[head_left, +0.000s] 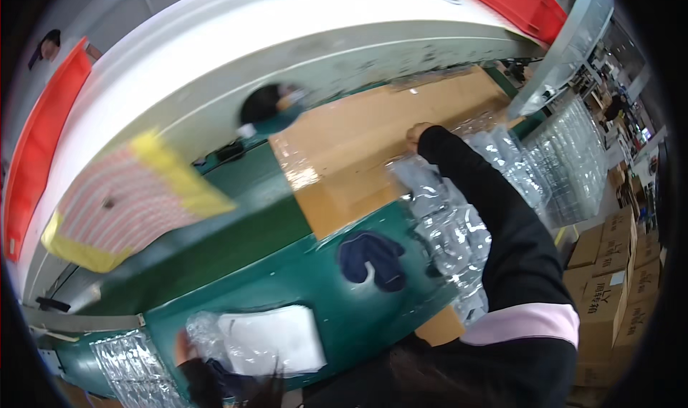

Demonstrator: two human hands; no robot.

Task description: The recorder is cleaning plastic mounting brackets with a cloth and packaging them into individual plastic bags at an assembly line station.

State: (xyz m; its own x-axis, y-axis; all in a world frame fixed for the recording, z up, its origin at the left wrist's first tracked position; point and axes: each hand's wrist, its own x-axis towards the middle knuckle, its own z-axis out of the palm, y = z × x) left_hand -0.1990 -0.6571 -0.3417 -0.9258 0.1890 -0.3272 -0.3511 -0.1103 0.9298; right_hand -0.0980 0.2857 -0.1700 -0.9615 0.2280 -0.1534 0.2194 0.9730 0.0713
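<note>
My right hand (416, 135) reaches far out over a brown cardboard sheet (351, 143), its fingers curled closed; what is in them, if anything, is too small to make out. Beneath and beside that forearm lies a row of clear plastic bags (448, 225) with greyish contents. At the lower left, my left hand (183, 346) is beside a crumpled clear plastic bag (206, 333) and a white sheet (276, 336); its fingers are mostly hidden and blurred. A navy fabric piece (371, 260), curved like an upside-down U, rests on the green tabletop (287, 282) between my arms.
A conveyor with a white belt (287, 10) curves along the far side, with red trays (43, 150) at its ends. A striped pink-and-yellow sheet (129, 204) hangs at left. Clear packs (136, 368) lie at the near left. Cardboard boxes (609, 279) are stacked at right.
</note>
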